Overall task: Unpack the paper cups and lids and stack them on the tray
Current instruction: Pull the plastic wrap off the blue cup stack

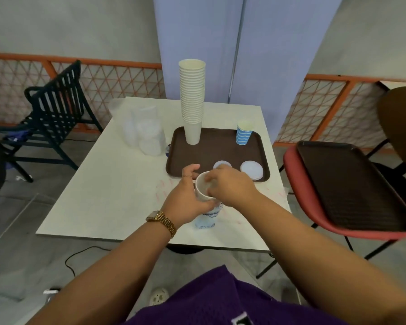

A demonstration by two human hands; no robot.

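While both forearms reach over the white table (117, 198), left hand (185, 200) wraps a sleeve of paper cups (205, 191) near the brown tray (220, 146); right hand (230, 184), fingers curled, pinches the top cup's rim

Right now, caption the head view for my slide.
Both hands hold wrapped cups before a tray bearing a tall cup stack.

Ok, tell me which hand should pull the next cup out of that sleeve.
Probably the right hand: its fingers are already at the cup's rim, while the left hand grips the sleeve of cups.
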